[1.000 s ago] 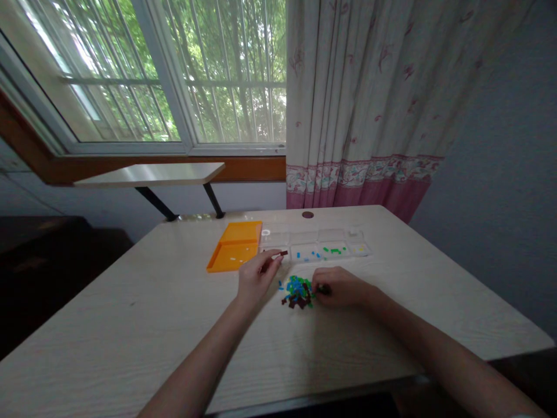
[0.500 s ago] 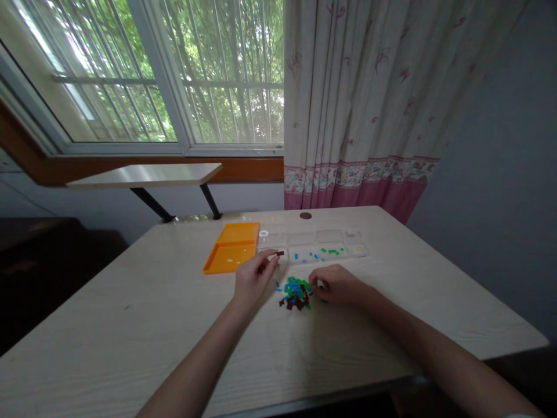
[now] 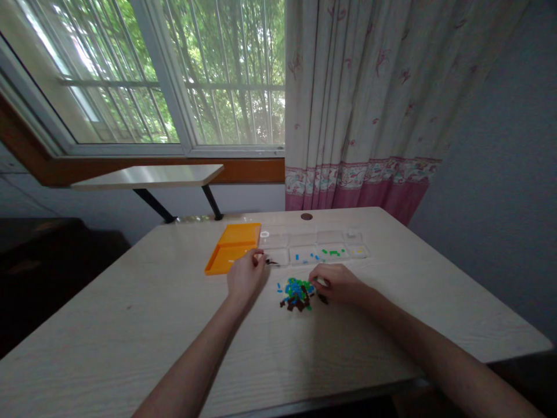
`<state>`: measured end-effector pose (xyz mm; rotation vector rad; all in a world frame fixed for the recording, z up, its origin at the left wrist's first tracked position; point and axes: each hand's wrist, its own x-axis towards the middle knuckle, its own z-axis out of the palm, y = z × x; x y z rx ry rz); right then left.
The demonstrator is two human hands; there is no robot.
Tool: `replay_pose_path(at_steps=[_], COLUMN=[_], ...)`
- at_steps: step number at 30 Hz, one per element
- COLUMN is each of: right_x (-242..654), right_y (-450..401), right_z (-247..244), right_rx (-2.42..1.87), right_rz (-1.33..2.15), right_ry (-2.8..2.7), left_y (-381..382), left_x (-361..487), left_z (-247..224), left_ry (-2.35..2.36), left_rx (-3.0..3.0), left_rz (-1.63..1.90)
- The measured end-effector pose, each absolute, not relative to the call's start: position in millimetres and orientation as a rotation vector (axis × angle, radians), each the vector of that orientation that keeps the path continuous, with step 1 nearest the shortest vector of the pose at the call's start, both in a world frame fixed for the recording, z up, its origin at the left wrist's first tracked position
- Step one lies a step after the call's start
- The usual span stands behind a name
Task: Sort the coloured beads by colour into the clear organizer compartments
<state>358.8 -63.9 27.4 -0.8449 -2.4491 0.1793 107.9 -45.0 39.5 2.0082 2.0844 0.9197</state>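
Observation:
My left hand is over the near left compartment of a clear plastic box, with thumb and forefinger slightly apart. A small dark brown building brick, smeared by motion, shows just beyond its fingertips, seemingly loose from them. My right hand is curled at the right edge of a pile of small blue, green and brown bricks. Its fingertips are pinched together; what they hold is hidden. Below that hand lies another brown piece.
An open orange case adjoins the clear box on the left. Blue pieces, green pieces and yellow bits lie in separate compartments. A raised shelf stands at the table's back left.
My left hand has drawn back to the left and slightly down, and the brown brick now shows beyond its fingertips. The right hand stays at the pile.

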Motion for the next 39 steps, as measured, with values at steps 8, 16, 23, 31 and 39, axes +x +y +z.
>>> replay_pose_path(at_steps=[8,16,23,31,39], right_x=[351.2,342.7,344.7,343.9,358.8], right_y=[-65.6,-71.6,-70.3,-70.0,-61.1], right_z=[22.0,22.7,22.3,23.7,33.5], right_rx=[-0.879,-0.929,-0.941,-0.942,-0.920], right_rz=[0.352,0.407,0.318,0.238,-0.001], right_ry=[-2.271,-2.192,-2.183,-2.205,-1.990], left_y=[-67.5,-77.9,-75.8,-75.9,-63.9], left_x=[132.7,147.4,143.9,143.8,127.4], left_z=[38.8,41.9,40.5,40.3,42.5], left_ry=[1.274,1.198,1.218,1.200,1.318], left_rx=[2.445,2.464,2.460,2.454,2.549], left_rz=[0.693,0.661,0.711,0.742,0.654])
